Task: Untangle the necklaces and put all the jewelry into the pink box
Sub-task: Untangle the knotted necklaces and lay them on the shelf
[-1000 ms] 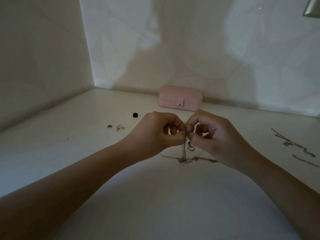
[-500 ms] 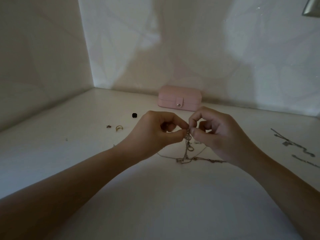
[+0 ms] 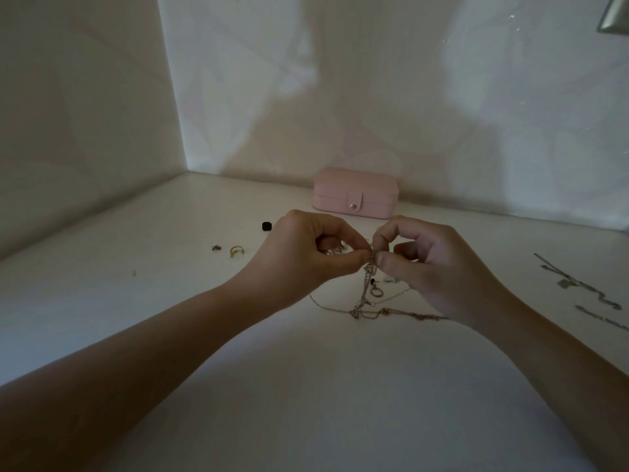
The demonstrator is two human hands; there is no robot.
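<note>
Grip: left hand and right hand meet fingertip to fingertip, each thumb and forefinger pinched on the top of the tangled necklaces; the other fingers are curled in and hold nothing visible. The bundle hangs straight down from the pinch to the table, where a knot sits directly below and thin strands trail out to either side, the right one passing under the right wrist. A small hoop pendant dangles just below and right of the pinch. Judged step: picking one strand free, with nothing boxed yet. Risks: pulling the hands apart would likely draw the lower knot tighter; a sharp tug could snap a fine link; the hoop could snag a loop; the light is dim, so links are hard to read. A sweeping forearm could scatter loose pieces. Beyond the grip, touching the back wall, the pink box sits closed, its snap tab fastened. Left of the grip lie a black bead, a ring and a tiny dark piece; far right, two loose chains lie stretched out. The table is white, smooth and matte and sits in a corner of pale walls with soft shadows.
</note>
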